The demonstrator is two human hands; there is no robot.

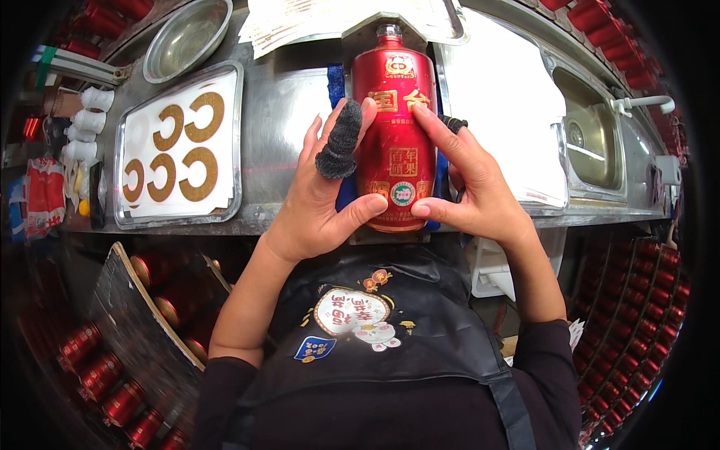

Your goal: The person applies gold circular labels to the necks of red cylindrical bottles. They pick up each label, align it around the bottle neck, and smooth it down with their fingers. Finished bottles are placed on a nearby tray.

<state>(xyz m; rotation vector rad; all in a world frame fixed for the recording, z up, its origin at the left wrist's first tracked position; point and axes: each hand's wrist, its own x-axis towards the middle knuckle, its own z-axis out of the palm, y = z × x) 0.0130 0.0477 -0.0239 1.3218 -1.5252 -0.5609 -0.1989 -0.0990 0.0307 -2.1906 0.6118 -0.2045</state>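
Red bottle [394, 135] | lying between both hands' fingers [343, 139] | thumbs pinch base, seemingly gripped

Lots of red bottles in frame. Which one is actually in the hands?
The red bottle lying on the steel bench, neck away from the person, left hand and right hand on its sides. The others sit racked below and beside the bench.

Steel bowl [187, 37], gold-ring sticker tray [180, 146], sink [592, 135].

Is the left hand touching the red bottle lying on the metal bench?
Touching. The head view shows the left hand with its thumb pressed on the lower edge of the red bottle and its fingers along the bottle's side.
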